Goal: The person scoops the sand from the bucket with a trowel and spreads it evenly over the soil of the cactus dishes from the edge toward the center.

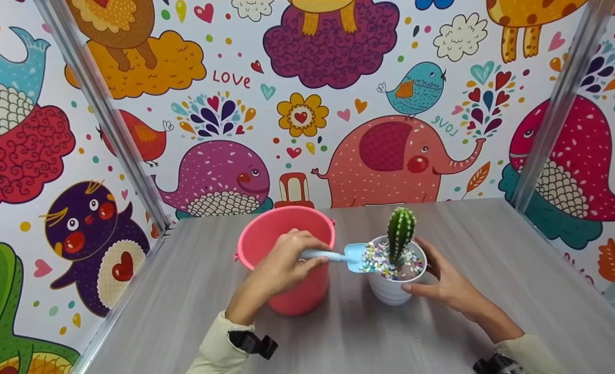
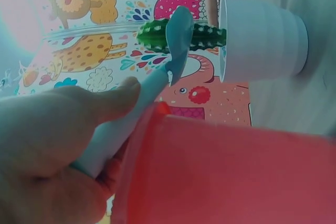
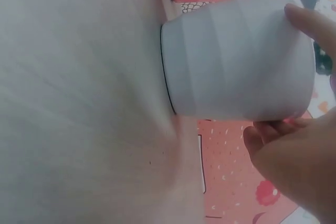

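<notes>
My left hand (image 1: 285, 262) grips the light-blue handle of a small toy shovel (image 1: 355, 258) over the near right rim of a pink bucket (image 1: 299, 291). The shovel's blade is at the left rim of a white ribbed flowerpot (image 1: 392, 292), beside the multicoloured pebbles (image 1: 380, 259) in it. A green cactus (image 1: 401, 234) stands upright in the pot. My right hand (image 1: 450, 283) holds the pot from the right, thumb on the near side and fingers round the far side. In the right wrist view the pot's base is at the tabletop. The bucket's inside is partly hidden by my left hand.
Everything stands on a grey wood-grain table (image 1: 182, 322). Printed cartoon-animal panels (image 1: 297, 62) wall it in at the back and sides, with metal posts (image 1: 104, 114) at the corners. The bucket stands left of the pot, a narrow gap between them.
</notes>
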Tool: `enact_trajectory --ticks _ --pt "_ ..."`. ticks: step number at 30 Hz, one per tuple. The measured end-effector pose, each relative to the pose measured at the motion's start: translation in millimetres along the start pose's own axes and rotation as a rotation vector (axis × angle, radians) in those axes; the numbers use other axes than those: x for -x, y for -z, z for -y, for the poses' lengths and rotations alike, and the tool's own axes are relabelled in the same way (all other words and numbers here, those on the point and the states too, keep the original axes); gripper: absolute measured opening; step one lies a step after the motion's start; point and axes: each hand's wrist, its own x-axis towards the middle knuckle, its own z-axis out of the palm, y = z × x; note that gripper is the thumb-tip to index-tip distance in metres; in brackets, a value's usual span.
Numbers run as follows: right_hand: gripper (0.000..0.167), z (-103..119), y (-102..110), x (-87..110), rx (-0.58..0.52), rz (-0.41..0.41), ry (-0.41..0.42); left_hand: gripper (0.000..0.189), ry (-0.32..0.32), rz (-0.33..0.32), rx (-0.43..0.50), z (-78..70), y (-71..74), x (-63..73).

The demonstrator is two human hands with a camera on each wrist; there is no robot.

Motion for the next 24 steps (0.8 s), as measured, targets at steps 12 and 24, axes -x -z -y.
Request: enact_trajectory --ticks 12,24 --pt "0.127 16.6 -12.7 8.2 0.106 -0.102 -0.053 0.022 0.028 -0.004 -0.096 -14.3 -9.9 -6.4" --pt "0.131 12.0 -18.9 7.9 0.107 -0.088 0.021 0.021 -0.022 -0.028 -0.197 -23.5 -14.1 -8.1"
